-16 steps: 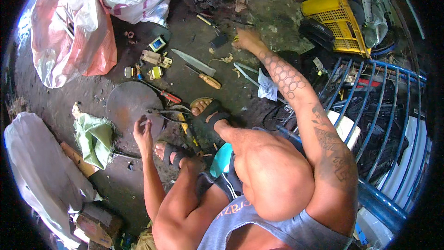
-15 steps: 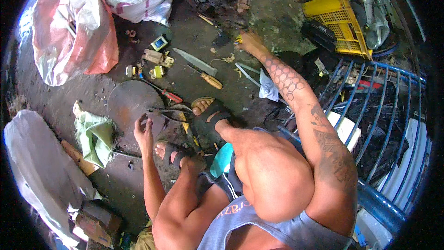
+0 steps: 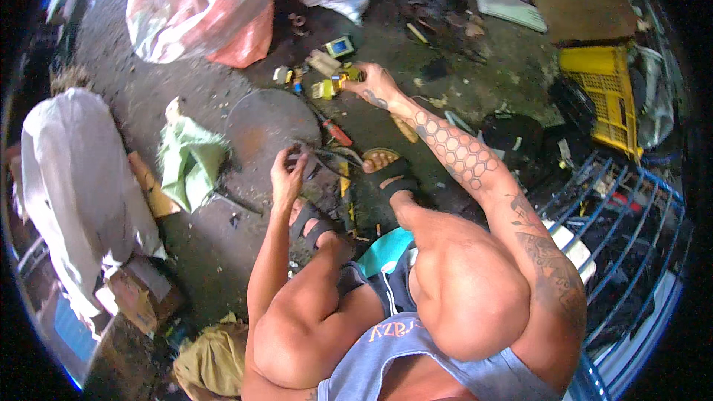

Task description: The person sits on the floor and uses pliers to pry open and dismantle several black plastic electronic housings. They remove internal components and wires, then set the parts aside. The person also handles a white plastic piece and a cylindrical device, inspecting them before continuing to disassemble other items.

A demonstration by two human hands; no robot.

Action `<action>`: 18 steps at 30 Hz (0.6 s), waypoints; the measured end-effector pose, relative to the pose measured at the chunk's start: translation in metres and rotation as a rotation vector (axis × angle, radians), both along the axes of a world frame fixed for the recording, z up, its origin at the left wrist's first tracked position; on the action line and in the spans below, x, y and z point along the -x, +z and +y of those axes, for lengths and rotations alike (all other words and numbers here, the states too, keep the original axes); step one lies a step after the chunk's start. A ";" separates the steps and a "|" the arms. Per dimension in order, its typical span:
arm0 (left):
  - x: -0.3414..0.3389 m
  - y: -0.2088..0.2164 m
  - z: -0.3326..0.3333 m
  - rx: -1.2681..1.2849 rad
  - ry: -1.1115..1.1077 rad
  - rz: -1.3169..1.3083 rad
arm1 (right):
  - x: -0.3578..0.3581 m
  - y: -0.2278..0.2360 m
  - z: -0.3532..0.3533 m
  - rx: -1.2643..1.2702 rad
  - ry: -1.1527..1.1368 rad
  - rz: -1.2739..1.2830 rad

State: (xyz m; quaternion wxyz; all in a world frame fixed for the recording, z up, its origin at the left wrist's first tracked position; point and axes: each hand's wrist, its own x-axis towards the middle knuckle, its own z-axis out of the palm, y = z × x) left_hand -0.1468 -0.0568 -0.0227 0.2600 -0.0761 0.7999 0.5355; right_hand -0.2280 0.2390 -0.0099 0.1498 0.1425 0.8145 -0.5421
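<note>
Conceivably, tight crowding could make the right hand, clasping a yellow-and-black component, knock the yellow-wrapped transformer beside it, while the left hand hangs loosely open.

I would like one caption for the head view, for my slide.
Right hand holding a yellow part, left hand curled near a round plate, tools around.

one held yellow part, one round disc, one red-handled screwdriver, two sandals
</note>
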 end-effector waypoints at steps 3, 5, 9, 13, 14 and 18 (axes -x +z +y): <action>0.004 0.007 0.000 0.071 -0.038 0.010 | 0.029 -0.012 -0.023 -0.153 0.045 0.185; 0.004 0.011 0.000 0.075 -0.047 0.036 | 0.036 -0.023 -0.021 -0.304 0.094 0.275; 0.003 0.012 0.002 0.112 -0.062 0.096 | 0.012 -0.040 0.014 -0.866 0.293 0.058; 0.025 0.002 0.009 0.239 -0.231 0.276 | -0.027 -0.036 0.071 -1.151 0.219 -0.114; 0.036 -0.003 0.013 0.308 -0.306 0.345 | -0.035 -0.034 0.084 -1.161 0.154 -0.167; 0.084 -0.018 0.037 0.555 -0.486 0.515 | -0.065 -0.023 0.119 -1.174 0.235 -0.258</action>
